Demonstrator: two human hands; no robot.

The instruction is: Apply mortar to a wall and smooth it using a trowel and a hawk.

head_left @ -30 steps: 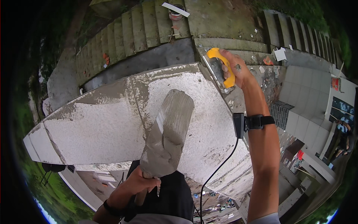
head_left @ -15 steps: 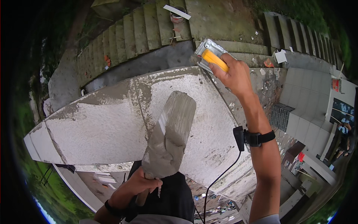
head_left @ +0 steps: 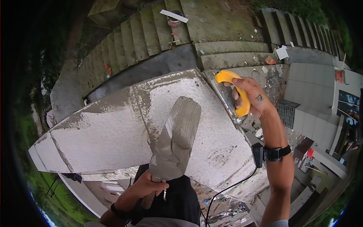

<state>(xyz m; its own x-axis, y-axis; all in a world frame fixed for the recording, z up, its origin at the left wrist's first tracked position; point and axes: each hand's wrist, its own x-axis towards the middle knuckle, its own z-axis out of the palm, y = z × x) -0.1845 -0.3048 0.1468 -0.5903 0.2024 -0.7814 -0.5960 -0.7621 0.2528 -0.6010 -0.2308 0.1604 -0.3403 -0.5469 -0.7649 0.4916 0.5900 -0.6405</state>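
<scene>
My left hand (head_left: 149,185) grips the handle of a long board (head_left: 174,138) coated in grey mortar, held low at the centre. My right hand (head_left: 249,94) is closed round the yellow handle of a metal trowel (head_left: 242,106), whose blade lies along the right edge of a white, angular slab (head_left: 94,140). Grey mortar is smeared along the slab's edges and seams. A black band with a corded device is strapped to my right forearm.
Mossy concrete steps (head_left: 147,34) run beyond the slab, with a bucket (head_left: 174,22) and white strip on them. More steps (head_left: 295,30), scattered tile scraps and a paved area (head_left: 306,87) lie at the right. A dark, indistinct shape is at the far right rim.
My right hand first rose and tilted the trowel, then swung down and rightward along the slab's edge. My left hand and the mortar-coated board have shifted slightly right and down in view.
</scene>
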